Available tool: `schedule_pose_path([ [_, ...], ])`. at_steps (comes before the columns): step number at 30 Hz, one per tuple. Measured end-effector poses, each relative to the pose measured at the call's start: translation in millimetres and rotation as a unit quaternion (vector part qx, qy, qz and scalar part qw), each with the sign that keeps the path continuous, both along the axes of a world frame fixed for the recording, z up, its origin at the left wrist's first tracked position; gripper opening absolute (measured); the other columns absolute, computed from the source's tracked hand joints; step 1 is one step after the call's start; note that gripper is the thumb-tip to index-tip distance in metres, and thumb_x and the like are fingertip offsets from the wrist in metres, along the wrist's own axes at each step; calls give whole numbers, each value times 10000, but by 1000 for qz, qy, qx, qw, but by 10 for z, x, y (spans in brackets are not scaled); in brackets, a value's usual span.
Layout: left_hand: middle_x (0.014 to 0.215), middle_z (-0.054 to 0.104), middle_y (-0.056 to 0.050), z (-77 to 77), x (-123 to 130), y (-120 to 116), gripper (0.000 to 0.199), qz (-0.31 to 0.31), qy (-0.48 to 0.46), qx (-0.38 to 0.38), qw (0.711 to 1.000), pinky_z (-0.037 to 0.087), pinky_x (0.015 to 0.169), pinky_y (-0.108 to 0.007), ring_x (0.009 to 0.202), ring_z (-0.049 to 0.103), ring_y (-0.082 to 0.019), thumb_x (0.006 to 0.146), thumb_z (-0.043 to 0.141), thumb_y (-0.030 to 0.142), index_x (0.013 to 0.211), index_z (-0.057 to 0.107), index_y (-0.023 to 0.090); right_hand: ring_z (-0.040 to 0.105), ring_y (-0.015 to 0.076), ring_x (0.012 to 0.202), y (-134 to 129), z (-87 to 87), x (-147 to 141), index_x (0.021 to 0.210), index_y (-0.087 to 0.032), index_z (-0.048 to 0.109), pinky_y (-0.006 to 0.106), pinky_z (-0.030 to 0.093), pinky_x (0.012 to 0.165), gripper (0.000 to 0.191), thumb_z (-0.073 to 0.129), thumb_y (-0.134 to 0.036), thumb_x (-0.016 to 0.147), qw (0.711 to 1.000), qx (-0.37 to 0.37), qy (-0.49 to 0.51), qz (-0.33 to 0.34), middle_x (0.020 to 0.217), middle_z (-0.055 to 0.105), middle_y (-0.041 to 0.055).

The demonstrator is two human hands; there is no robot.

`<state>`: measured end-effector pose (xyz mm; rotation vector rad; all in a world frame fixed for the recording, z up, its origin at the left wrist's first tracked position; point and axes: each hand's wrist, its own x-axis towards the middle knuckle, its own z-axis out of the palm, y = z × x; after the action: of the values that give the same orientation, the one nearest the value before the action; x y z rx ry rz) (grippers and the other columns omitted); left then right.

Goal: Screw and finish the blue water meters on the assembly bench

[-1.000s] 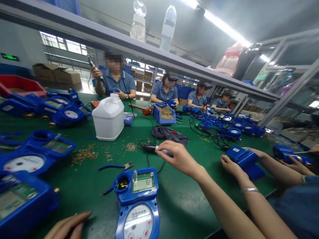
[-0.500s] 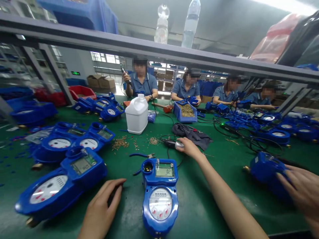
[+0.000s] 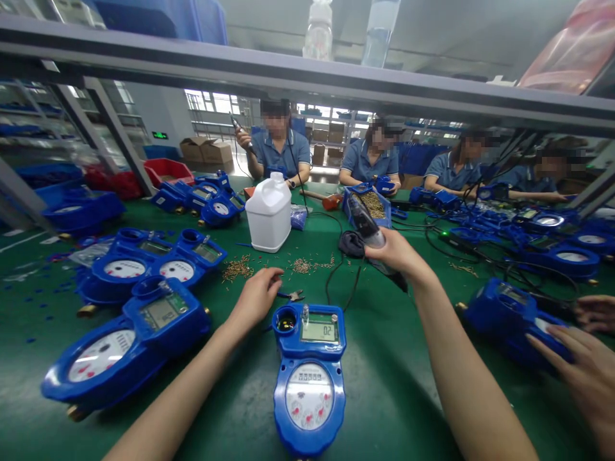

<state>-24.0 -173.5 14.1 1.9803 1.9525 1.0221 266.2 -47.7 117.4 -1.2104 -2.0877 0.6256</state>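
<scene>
My right hand [image 3: 396, 253] is wrapped round an electric screwdriver [image 3: 362, 221], lifted above the bench with its black cable trailing down. A dark cloth [image 3: 352, 244] lies partly hidden behind that hand. My left hand [image 3: 257, 296] reaches forward over the bench, fingers a little bent and apart with nothing seen in them. Close by its fingertips are blue-handled pliers [image 3: 294, 296], partly covered, and a pile of small screws [image 3: 302, 265]. In front of me a blue water meter [image 3: 310, 378] lies face up, its display reading 0.2 and its round dial nearer to me.
More blue meters [image 3: 129, 346] lie at the left. A white jug [image 3: 269, 211] and a blue bin of screws [image 3: 372, 205] stand farther back. At the right, a co-worker's hand [image 3: 576, 365] touches another meter [image 3: 512, 320]. A shelf beam [image 3: 307, 73] crosses above.
My right hand has raised the screwdriver off the bench, tilting it upright. My left hand has moved forward and right, from beside the meter to near the pliers and screws.
</scene>
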Motion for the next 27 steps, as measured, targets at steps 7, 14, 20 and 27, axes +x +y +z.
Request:
schedule_pose_path([
  [7, 1071, 614, -72, -80, 146, 717, 263, -49, 68, -23, 996, 503, 862, -410, 965, 597, -184, 896, 535, 334, 1073, 587, 146, 506, 126, 551, -54, 128, -176, 1006, -112, 607, 264, 427, 519, 410, 654, -353, 678, 966, -85, 239, 41, 670, 562, 15],
  [14, 1263, 526, -96, -125, 217, 918, 354, -106, 149, -42, 982, 447, 943, -479, 1118, 526, -238, 884, 542, 378, 1178, 551, 181, 478, 113, 611, 65, -190, -474, 972, -180, 583, 237, 397, 539, 368, 701, -320, 653, 926, -69, 365, 66, 711, 519, -24],
  [20, 1298, 507, -96, -292, 227, 1010, 362, -88, 183, -31, 979, 400, 986, -523, 1186, 480, -262, 893, 524, 383, 1204, 541, 198, 490, 111, 628, -30, -214, -626, 911, -165, 601, 244, 393, 574, 331, 739, -263, 625, 923, -71, 358, 123, 732, 547, -23],
  [27, 1191, 574, -84, -335, 184, 982, 281, -92, 191, -7, 977, 456, 936, -465, 1100, 544, -223, 898, 531, 327, 1123, 581, 168, 524, 123, 538, -24, -256, -692, 915, -191, 507, 255, 415, 542, 316, 691, -247, 664, 914, -105, 366, 138, 601, 547, -55],
])
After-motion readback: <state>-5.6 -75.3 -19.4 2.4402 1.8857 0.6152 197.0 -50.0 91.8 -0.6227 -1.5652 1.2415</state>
